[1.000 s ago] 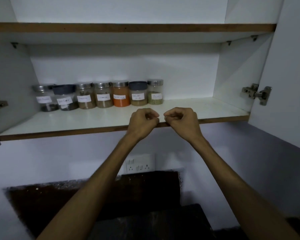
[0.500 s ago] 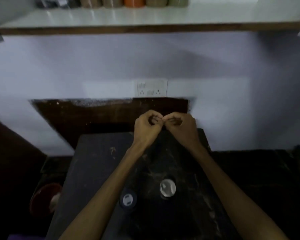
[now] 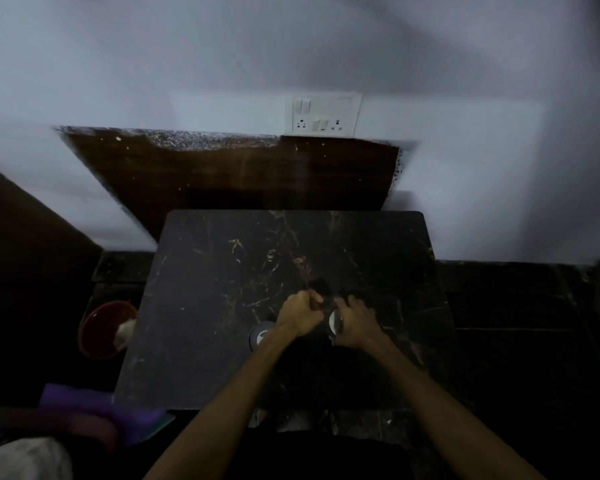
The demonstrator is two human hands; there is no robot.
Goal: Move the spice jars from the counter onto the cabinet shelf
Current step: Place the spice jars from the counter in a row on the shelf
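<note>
Dark veined marble counter (image 3: 201, 306), left hand (image 3: 300, 315) fisted, right hand (image 3: 355, 322) over silver-lidded jar (image 3: 334, 323), grip unclear

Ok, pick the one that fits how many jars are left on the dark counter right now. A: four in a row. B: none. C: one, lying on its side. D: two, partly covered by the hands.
D: a dark-lidded jar shows under the left hand and a shiny-lidded jar beside the right hand, both upright on the counter.
</note>
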